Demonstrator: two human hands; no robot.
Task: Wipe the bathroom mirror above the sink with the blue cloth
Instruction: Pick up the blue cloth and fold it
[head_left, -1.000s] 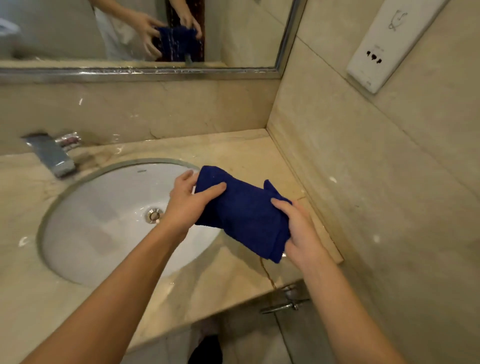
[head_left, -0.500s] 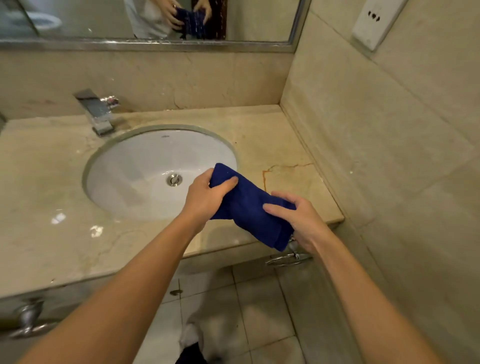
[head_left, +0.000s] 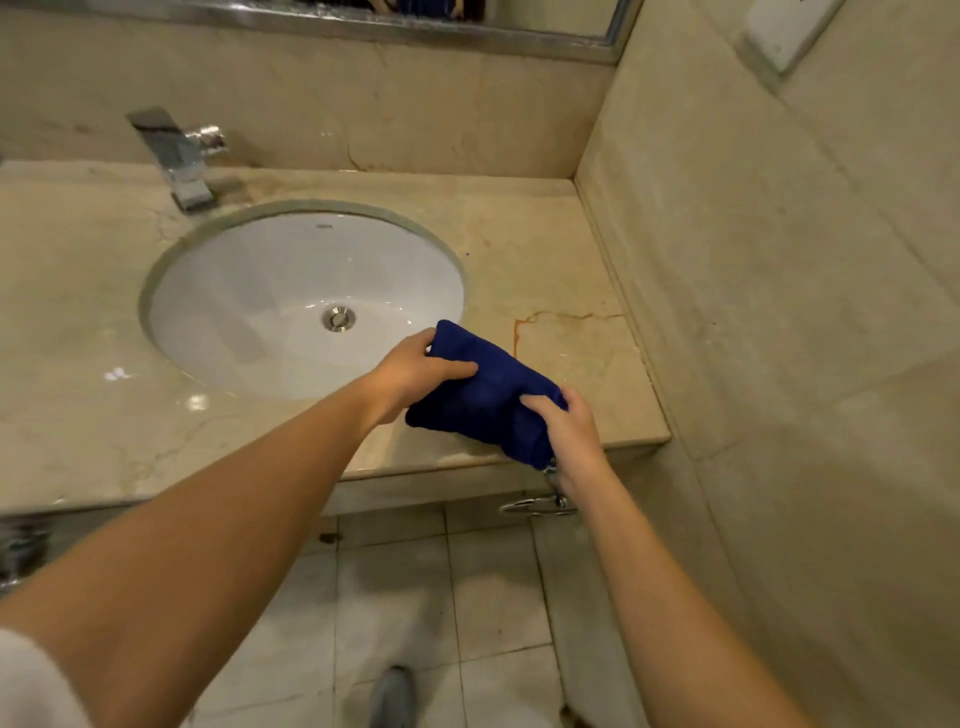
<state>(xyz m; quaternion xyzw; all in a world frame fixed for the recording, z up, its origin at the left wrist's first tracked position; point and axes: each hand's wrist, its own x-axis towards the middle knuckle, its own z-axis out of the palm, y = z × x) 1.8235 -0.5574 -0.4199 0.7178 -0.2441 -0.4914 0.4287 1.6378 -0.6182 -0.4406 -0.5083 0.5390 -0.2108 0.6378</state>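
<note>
While the folded blue cloth (head_left: 483, 400) hangs over the table's (head_left: 561, 291) front right edge, you grip it with both arms stretched forward. Your left hand (head_left: 415, 371) clasps its far end, thumb on top; your right hand (head_left: 569, 434) pinches its near end. Just left lies the white sink (head_left: 249, 291), the mirror's (head_left: 363, 23) frame above.

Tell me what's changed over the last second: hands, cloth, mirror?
The view tipped down and back: only the mirror's bottom edge shows now, and the floor has come into view. The cloth now sits over the counter's front edge. Unchanged: left hand and right hand both grip it; no wiping yet.
</note>
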